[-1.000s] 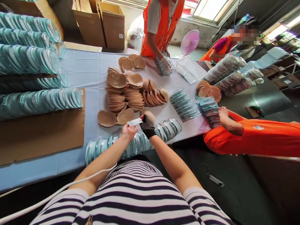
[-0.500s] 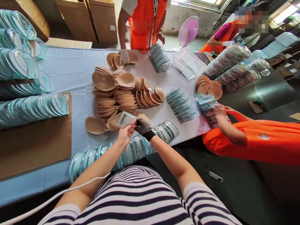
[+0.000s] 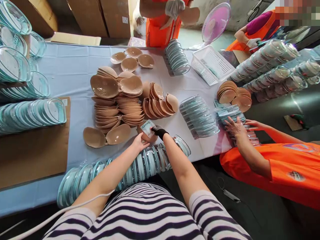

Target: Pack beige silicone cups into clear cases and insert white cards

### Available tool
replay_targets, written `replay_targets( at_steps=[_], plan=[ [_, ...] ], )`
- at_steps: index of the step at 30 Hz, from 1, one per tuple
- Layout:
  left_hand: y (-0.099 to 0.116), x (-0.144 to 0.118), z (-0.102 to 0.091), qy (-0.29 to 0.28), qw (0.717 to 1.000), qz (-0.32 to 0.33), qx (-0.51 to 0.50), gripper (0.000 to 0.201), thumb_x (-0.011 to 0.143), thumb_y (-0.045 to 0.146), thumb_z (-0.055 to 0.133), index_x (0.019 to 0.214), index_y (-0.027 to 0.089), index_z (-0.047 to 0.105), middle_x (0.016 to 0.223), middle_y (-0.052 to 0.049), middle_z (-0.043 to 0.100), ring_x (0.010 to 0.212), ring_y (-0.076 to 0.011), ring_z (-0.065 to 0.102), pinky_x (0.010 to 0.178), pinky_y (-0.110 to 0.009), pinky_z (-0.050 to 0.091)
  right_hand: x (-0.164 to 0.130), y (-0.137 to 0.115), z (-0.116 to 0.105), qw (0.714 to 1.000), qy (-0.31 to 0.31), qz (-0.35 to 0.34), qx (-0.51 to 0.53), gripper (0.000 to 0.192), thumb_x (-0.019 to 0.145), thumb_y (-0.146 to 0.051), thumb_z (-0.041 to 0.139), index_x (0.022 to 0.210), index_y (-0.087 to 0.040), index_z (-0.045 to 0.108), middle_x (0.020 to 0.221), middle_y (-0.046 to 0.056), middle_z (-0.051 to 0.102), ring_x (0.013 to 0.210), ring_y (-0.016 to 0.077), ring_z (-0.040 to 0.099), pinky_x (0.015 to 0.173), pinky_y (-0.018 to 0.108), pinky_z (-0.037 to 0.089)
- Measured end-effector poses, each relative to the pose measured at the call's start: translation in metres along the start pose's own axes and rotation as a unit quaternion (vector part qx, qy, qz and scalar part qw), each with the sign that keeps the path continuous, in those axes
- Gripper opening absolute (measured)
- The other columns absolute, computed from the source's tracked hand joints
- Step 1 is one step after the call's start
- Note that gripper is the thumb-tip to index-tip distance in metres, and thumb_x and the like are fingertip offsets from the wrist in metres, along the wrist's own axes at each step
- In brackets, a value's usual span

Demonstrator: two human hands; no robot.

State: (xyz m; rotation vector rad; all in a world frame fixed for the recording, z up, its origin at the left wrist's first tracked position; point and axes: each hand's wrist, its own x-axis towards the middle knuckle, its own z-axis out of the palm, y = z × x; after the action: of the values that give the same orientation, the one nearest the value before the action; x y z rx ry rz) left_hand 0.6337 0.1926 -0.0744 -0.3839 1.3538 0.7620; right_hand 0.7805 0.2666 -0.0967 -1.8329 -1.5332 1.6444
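Note:
My gloved right hand [image 3: 160, 131], in a black dotted glove, pinches a small white printed card [image 3: 147, 126]. Behind and below the card is a tan stick-on bra cup [image 3: 150, 138]. My bare left hand [image 3: 140, 142] grips the lower left edge of this cup, its fingers partly curled and its thumb close to the card's corner. To the left lies a joined pair of bra cups [image 3: 117, 134]. Beyond it stand tall stacks of nested bra cups [image 3: 106, 115]. A long row of clear, teal-edged packs [image 3: 137, 166] runs beneath my forearms along the table's near edge.
More clear packs [image 3: 32, 115] are piled on cardboard at left. Loose cups [image 3: 129, 64] lie at the far side. A white basket [image 3: 212, 65] and pack rows [image 3: 198, 115] stand right. A co-worker's hands [image 3: 236, 128] handle packs; two other people work beyond.
The card has moved right and slightly down with my right hand; my left hand now sits at the cup's edge. The far co-worker's gloved hand has lifted a cup off the table.

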Motion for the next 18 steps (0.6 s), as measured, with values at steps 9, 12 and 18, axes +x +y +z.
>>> replay_targets(
  at_steps=[9, 12, 18],
  plan=[
    [0.015, 0.004, -0.016, -0.103, 0.993, -0.03, -0.056, 0.069, 0.083, 0.077, 0.033, 0.106, 0.019, 0.064, 0.104, -0.019, 0.065, 0.105, -0.0379, 0.062, 0.088, -0.06, 0.048, -0.038, -0.033, -0.003, 0.98, -0.089, -0.147, -0.106, 0.02, 0.077, -0.031, 0.067, 0.089, -0.015, 0.069, 0.084, 0.006, 0.068, 0.077, 0.0164, 0.06, 0.074, 0.03, 0.051],
    [0.021, -0.021, -0.024, -0.183, 0.98, -0.024, -0.074, 0.077, 0.081, 0.08, 0.033, 0.111, 0.015, 0.063, 0.106, -0.02, 0.066, 0.1, -0.0379, 0.065, 0.086, -0.06, 0.049, -0.081, -0.047, 0.0, 0.893, -0.086, -0.328, -0.296, 0.009, 0.08, -0.019, 0.062, 0.085, -0.017, 0.069, 0.094, 0.009, 0.068, 0.092, 0.0208, 0.06, 0.094, 0.043, 0.047],
    [0.047, -0.087, -0.049, -0.379, 0.924, -0.051, 0.009, 0.065, 0.075, 0.047, 0.073, 0.131, 0.019, 0.055, 0.129, -0.022, 0.059, 0.115, -0.0434, 0.059, 0.092, -0.063, 0.045, -0.156, -0.074, -0.014, 0.803, -0.085, -0.501, -0.312, 0.018, 0.088, -0.016, 0.056, 0.078, -0.025, 0.068, 0.107, 0.002, 0.068, 0.125, 0.0225, 0.048, 0.118, 0.059, 0.017]
  ],
)
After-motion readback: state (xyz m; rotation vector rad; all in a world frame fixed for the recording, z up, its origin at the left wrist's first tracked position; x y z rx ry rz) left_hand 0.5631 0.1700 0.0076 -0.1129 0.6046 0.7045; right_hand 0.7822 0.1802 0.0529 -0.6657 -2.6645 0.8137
